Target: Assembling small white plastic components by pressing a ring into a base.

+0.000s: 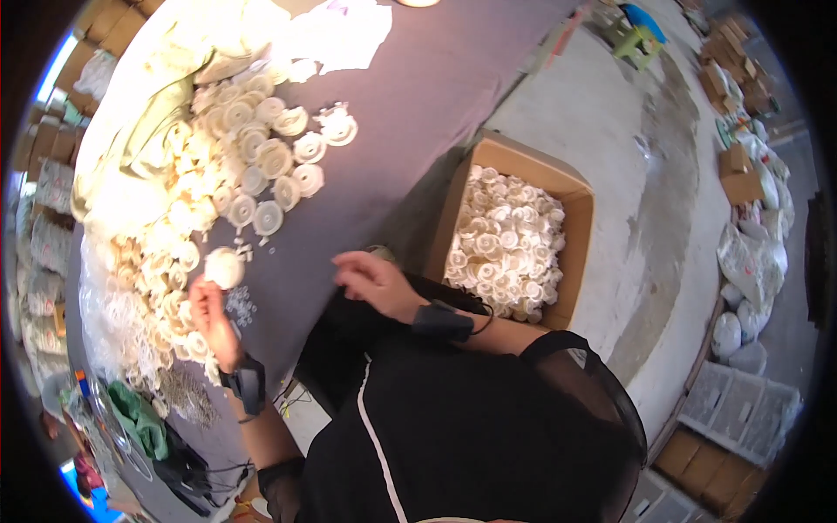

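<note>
A big table (418,78) is covered in flat grey cloth. Beside it, a brown cardboard box (580,253) is full of round, off-white pieces (510,240) that look like plastic. A bumpy heap of creamy rings and discs (253,144) lies on the cloth. The person's right hand (377,283) is bare, its fingers bent and apart. The left hand (214,321) pinches a round white disc (225,267), just beside the heap. Tiny see-through bits (241,305) lie near that hand.
</note>
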Tool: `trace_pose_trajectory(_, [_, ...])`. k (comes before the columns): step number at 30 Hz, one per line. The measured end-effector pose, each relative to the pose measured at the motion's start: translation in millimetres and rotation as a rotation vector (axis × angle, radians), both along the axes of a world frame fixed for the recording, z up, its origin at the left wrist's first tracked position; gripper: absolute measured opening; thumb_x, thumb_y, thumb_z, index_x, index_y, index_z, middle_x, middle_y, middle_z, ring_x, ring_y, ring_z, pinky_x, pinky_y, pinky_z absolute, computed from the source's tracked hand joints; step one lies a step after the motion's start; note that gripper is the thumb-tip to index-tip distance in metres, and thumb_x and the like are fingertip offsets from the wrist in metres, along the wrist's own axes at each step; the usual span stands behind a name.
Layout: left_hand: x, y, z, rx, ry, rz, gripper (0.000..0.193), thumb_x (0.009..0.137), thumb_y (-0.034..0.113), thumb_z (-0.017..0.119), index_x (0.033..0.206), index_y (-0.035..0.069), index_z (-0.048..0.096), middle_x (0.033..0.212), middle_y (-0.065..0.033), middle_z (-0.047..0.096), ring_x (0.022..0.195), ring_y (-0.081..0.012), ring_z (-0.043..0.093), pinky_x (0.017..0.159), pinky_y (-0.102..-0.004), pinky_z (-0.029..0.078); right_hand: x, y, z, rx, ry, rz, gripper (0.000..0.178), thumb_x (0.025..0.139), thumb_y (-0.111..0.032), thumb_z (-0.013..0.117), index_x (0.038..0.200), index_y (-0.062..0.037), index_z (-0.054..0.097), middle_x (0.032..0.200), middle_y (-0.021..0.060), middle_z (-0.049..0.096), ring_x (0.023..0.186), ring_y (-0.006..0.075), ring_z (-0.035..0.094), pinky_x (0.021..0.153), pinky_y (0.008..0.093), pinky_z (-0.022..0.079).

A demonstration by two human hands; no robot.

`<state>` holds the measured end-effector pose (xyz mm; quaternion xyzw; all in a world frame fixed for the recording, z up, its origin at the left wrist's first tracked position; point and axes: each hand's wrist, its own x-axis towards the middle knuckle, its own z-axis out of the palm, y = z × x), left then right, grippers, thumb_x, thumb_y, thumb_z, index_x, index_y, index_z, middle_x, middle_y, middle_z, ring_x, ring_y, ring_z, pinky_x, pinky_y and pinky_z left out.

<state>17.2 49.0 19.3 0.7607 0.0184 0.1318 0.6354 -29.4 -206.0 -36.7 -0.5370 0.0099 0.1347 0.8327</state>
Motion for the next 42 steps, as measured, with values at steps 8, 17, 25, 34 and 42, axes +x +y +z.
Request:
trace_pose_trajectory(8, [-75,-5,-5,-0.052,0.118,-0.018,0.012,0.087,0.008,0.049,0.094,0.0,0.055,0.087,-0.0017,0.055,0.079,-0.0085,0.05,0.07,-0.0218,0.041,18,102,25,0.062,-0.069,0.425,0.023,0.083,-0.014,0.057,0.102,-0.003,0.052,0.092,0.0022,0.056,0.08,0.0077,0.053,0.069,0.0221,0.046])
trace_pose_trajectory(17, [-75,128,-1,0.206,-0.027,0.575,0.011,0.085,0.011,0.053,0.086,0.0,0.057,0.074,-0.0039,0.055,0.068,-0.0083,0.05,0.061,-0.022,0.041,24,112,4,0.159,0.121,0.324,0.032,0.091,-0.032,0.039,0.09,-0.0037,0.053,0.071,0.0047,0.057,0.056,0.0089,0.051,0.048,0.0211,0.041])
trace_pose_trajectory(25, [-48,247,-26,1.231,0.224,0.76,0.016,0.073,0.015,0.058,0.086,0.006,0.062,0.084,-0.0136,0.055,0.08,-0.0304,0.053,0.069,-0.0408,0.044,28,120,3,0.212,0.168,0.356,0.029,0.089,-0.019,0.034,0.109,-0.0012,0.044,0.097,0.0113,0.056,0.074,0.0192,0.058,0.058,0.0304,0.049])
trace_pose_trajectory(34, [-50,243,-29,1.002,0.112,0.766,0.009,0.076,0.009,0.056,0.08,0.003,0.061,0.08,-0.0119,0.056,0.073,-0.0281,0.056,0.064,-0.035,0.045,23,118,-5,0.246,-0.026,0.349,0.024,0.089,-0.007,0.041,0.111,-0.0001,0.047,0.107,0.0071,0.054,0.095,0.0155,0.054,0.082,0.0314,0.047])
trace_pose_trajectory(42, [-62,242,-16,0.68,-0.227,0.944,0.01,0.08,0.006,0.057,0.086,0.0,0.06,0.077,-0.0081,0.057,0.065,-0.0147,0.054,0.06,-0.027,0.044,19,118,-4,0.231,-0.038,0.315,0.024,0.089,-0.008,0.044,0.111,0.0005,0.05,0.106,0.0067,0.056,0.096,0.0135,0.054,0.082,0.0295,0.047])
